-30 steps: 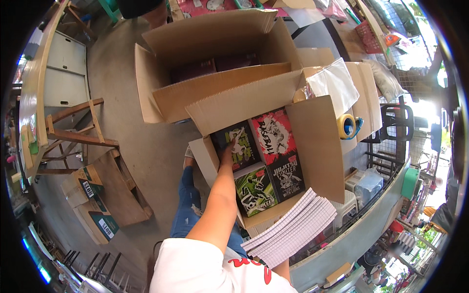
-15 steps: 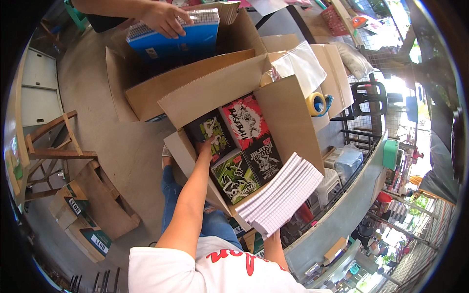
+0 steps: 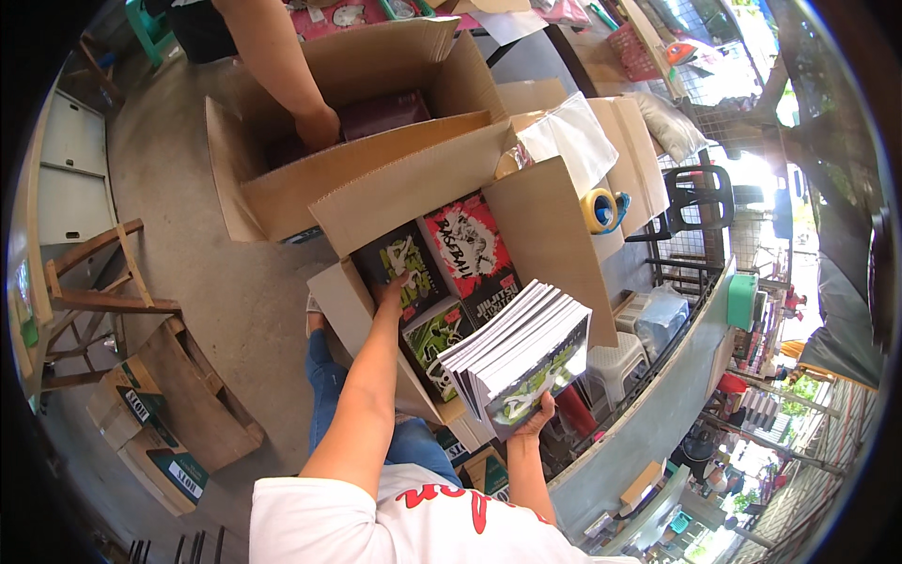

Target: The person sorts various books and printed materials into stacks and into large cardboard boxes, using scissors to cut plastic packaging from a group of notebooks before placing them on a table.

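In front of me an open cardboard box (image 3: 550, 211) holds spiral notebooks in two rows. My left hand (image 3: 390, 291) is inside it, thumb on the cover of a black-and-green notebook (image 3: 413, 263) and the other fingers mostly hidden at its edge. Beside that lies a red notebook (image 3: 465, 240), with a green-and-white notebook (image 3: 432, 348) nearer me. A black notebook (image 3: 493, 293) is partly covered by the notebook stack (image 3: 521, 352), which my right hand (image 3: 536, 418) grips from below over the box's right edge. The stack's pages are fanned and a green-and-black cover faces me.
A co-worker's hand (image 3: 319, 127) reaches into a second open carton (image 3: 376, 155) beyond mine, beside a dark maroon item (image 3: 385, 115). Right of the boxes are a tape roll (image 3: 598, 211), a black chair (image 3: 695, 197) and a white stool (image 3: 615, 362). A wooden frame (image 3: 94, 282) stands left.
My right hand has turned the notebook stack, bringing its green-and-black cover into view. The co-worker's hand has gone from a blue pack down into the far carton; the blue pack is no longer visible.
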Tool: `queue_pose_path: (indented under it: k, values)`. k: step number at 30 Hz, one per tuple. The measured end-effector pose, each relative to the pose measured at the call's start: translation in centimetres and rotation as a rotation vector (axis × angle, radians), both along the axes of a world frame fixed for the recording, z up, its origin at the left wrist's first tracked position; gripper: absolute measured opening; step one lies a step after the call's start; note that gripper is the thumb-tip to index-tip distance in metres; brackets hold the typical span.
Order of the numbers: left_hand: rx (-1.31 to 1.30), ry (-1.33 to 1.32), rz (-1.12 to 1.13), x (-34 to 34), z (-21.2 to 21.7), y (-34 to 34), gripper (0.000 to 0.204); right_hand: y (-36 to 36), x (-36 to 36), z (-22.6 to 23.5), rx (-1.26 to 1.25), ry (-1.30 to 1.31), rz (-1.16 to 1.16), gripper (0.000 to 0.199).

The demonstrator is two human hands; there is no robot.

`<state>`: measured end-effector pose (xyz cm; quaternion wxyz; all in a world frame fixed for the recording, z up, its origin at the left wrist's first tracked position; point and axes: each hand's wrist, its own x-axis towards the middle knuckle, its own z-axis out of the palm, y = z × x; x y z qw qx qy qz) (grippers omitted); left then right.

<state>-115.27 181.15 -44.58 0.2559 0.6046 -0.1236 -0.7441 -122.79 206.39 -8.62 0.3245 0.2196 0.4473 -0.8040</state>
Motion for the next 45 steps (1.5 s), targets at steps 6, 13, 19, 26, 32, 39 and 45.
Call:
queue_pose_path:
  k: [6,13,19,26,32,39,45]
  values:
    - [0.052,0.074,-0.044,-0.1,1.9,-0.2,0.060,0.4,-0.1,-0.7,0.006,0.014,0.049,0.055]
    - [-0.029,0.055,-0.445,-4.1,23.2,-0.1,0.076,0.9,-0.7,-0.7,0.037,0.002,-0.015,0.057]
    - [0.037,0.623,-1.207,-1.8,35.8,-0.6,0.046,-0.3,-2.0,0.7,-0.043,-0.072,0.080,0.068]
    - [-0.152,0.652,-1.067,-0.1,36.7,-0.2,0.063,1.7,-2.8,0.2,-0.068,-0.094,0.101,0.066]
    - [-0.203,0.664,-1.173,-0.1,37.9,-0.3,0.058,2.3,-2.3,1.1,-0.116,-0.041,0.064,0.071]
    - [-0.112,0.627,-1.099,0.7,37.1,0.5,0.054,3.2,-2.2,2.6,-0.038,-0.103,0.125,0.064]
    - [-0.124,0.592,-1.087,1.6,36.8,0.5,0.051,3.3,-1.0,2.2,-0.080,-0.159,0.088,0.063]
